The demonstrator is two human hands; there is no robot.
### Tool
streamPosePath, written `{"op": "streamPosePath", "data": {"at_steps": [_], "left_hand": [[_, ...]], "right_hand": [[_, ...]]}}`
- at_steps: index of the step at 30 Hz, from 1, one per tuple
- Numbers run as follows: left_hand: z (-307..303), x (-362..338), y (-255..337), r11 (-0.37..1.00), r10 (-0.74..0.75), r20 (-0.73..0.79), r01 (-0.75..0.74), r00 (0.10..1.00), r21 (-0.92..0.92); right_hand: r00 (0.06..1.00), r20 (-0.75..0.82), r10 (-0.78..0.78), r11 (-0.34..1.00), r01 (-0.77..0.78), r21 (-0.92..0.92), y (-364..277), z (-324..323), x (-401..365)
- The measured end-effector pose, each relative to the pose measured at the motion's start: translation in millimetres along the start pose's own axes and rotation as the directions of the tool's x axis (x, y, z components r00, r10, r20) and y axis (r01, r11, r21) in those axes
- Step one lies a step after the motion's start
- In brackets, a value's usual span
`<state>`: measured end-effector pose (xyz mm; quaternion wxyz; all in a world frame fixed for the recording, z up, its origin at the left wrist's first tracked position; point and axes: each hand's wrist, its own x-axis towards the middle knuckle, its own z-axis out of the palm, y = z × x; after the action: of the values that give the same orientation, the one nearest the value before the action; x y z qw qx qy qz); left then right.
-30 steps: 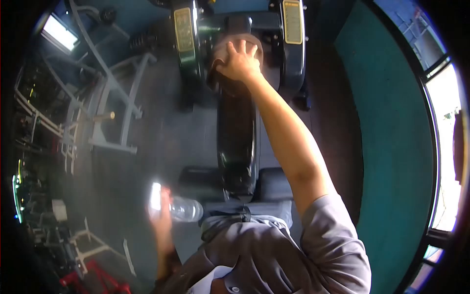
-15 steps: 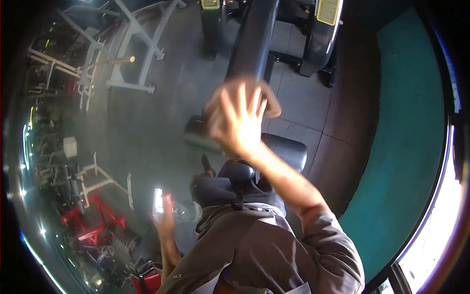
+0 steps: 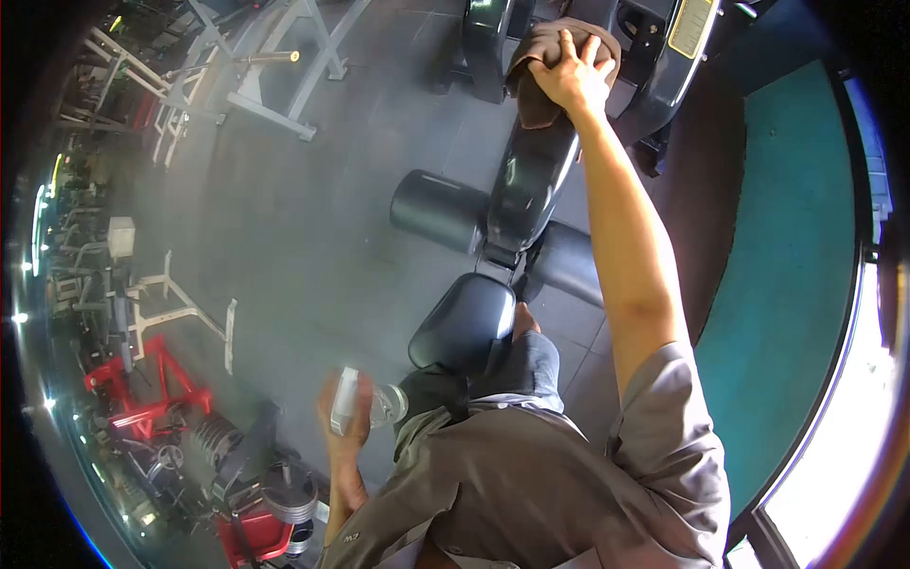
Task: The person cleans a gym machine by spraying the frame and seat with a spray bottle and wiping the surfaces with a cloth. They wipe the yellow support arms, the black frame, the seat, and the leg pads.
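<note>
My right hand [image 3: 573, 78] reaches far forward with its fingers spread, lying flat on a brown cloth [image 3: 540, 109]. The cloth is bunched over the far part of a long black padded bench [image 3: 536, 171]. Low on the left, my left hand [image 3: 349, 431] is wrapped round a clear bottle [image 3: 387, 406] with a whitish part at its upper left. The bottle is tilted sideways, its clear body toward my clothes. Some of my left fingers are hidden or blurred.
Black roller pads [image 3: 439, 211] flank the bench, with a seat pad [image 3: 463, 324] near my legs. Black machine uprights stand beyond. A grey metal rack [image 3: 275, 112] and a red frame [image 3: 152, 394] are at left. A teal panel [image 3: 791, 266] runs along the right.
My right hand has slid forward along the bench with the cloth, from the near end to the far part. The view has shifted. My left hand still holds the bottle.
</note>
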<state>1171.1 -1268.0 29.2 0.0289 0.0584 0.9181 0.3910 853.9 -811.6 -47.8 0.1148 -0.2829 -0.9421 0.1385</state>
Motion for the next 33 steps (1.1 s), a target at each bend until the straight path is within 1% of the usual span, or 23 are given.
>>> {"op": "streamPosePath", "data": {"at_steps": [1,4,5,6,7,9,11,12,13,15,18,19,21,23,24,25,26,27,28,30,31,32,33], "left_hand": [[-6.6,-8.6,-17.4,0.999,0.036,0.012,-0.036,0.999,0.001],[-19.2,-28.1,-57.1,0.986,-0.071,0.092,0.084,0.993,-0.147],[-23.3,-37.4,-70.9,0.984,-0.023,0.124,0.045,0.992,-0.174],[-25.3,-41.9,-82.5,0.979,0.027,0.147,0.004,0.989,-0.204],[-25.6,-48.2,-90.3,0.971,0.069,0.154,-0.031,0.986,-0.238],[-30.3,-62.3,-97.7,0.963,0.101,0.146,-0.059,0.984,-0.262],[-30.9,-66.2,-98.8,0.958,0.161,0.144,-0.120,0.976,-0.260],[-29.0,-71.6,-95.7,0.960,0.136,0.146,-0.095,0.980,-0.263],[-23.0,-72.5,-90.1,0.952,0.168,0.161,-0.118,0.973,-0.284],[-6.5,-67.0,-75.6,0.933,0.231,0.196,-0.160,0.953,-0.322],[22.0,-52.6,-39.1,0.930,0.266,0.228,-0.187,0.936,-0.316],[34.2,-45.6,-28.1,0.928,0.273,0.240,-0.189,0.931,-0.322],[52.6,-36.9,-3.5,0.941,0.250,0.322,-0.151,0.913,-0.302],[72.0,-21.4,12.6,0.942,0.242,0.374,-0.126,0.895,-0.310],[81.2,-11.2,14.6,0.917,0.330,0.371,-0.201,0.868,-0.345],[89.0,-0.3,17.8,0.910,0.359,0.393,-0.224,0.847,-0.350],[97.3,10.5,19.8,0.901,0.389,0.413,-0.246,0.823,-0.358],[104.9,21.0,20.2,0.890,0.420,0.434,-0.268,0.797,-0.369],[112.7,33.9,19.9,0.875,0.464,0.454,-0.313,0.761,-0.370],[140.5,62.5,7.3,0.749,0.663,0.424,-0.545,0.617,-0.377],[157.3,74.8,-0.2,0.656,0.752,0.407,-0.648,0.518,-0.388],[174.2,85.2,-3.9,0.586,0.802,0.412,-0.702,0.432,-0.406],[189.4,88.4,-10.8,0.664,0.747,0.486,-0.548,0.454,-0.509]], "right_hand": [[0.999,-0.034,0.017,0.999,-0.016,0.030,-0.1,-0.4,-19.1],[0.988,-0.147,0.044,0.988,-0.021,0.153,-2.9,3.9,-93.9],[0.983,-0.173,0.055,0.982,-0.021,0.190,-8.8,3.1,-128.0],[0.957,-0.289,-0.004,0.982,0.059,0.180,-14.2,10.8,-163.7],[0.932,-0.349,-0.095,0.978,0.154,0.144,-16.2,20.3,-199.2],[0.888,-0.371,-0.271,0.962,0.263,-0.072,-9.0,50.6,-251.1],[0.886,-0.322,-0.334,0.941,0.336,-0.051,5.8,63.7,-255.1],[0.902,-0.270,-0.337,0.937,0.350,-0.001,12.8,67.8,-247.5],[0.878,-0.317,-0.358,0.931,0.362,-0.051,13.1,61.6,-234.4],[0.924,-0.277,-0.264,0.960,0.279,0.013,5.5,32.6,-200.6],[0.970,-0.204,-0.130,0.972,0.165,0.166,7.3,17.8,-127.5],[0.966,-0.240,-0.099,0.982,0.134,0.133,4.5,22.1,-119.2],[0.958,-0.281,-0.051,0.993,0.079,0.090,-11.6,9.3,-143.8],[0.932,-0.339,-0.131,0.984,0.164,0.072,-5.8,12.3,-155.1],[0.915,-0.369,-0.160,0.973,0.209,0.096,-0.6,17.1,-159.1],[0.896,-0.402,-0.188,0.961,0.253,0.114,3.1,18.9,-161.5],[0.924,-0.337,-0.181,0.971,0.222,0.089,1.0,11.7,-162.2],[0.929,-0.318,-0.186,0.973,0.220,0.071,0.5,6.8,-159.6],[0.930,-0.311,-0.195,0.965,0.238,0.107,2.2,4.7,-155.6],[0.920,-0.343,-0.190,0.960,0.247,0.132,3.3,3.4,-146.4],[0.935,-0.310,-0.174,0.967,0.222,0.125,5.3,6.5,-140.6],[0.931,-0.335,-0.145,0.962,0.212,0.170,3.3,6.7,-139.0],[0.932,-0.344,-0.115,0.957,0.197,0.214,4.3,5.4,-144.3]]}}
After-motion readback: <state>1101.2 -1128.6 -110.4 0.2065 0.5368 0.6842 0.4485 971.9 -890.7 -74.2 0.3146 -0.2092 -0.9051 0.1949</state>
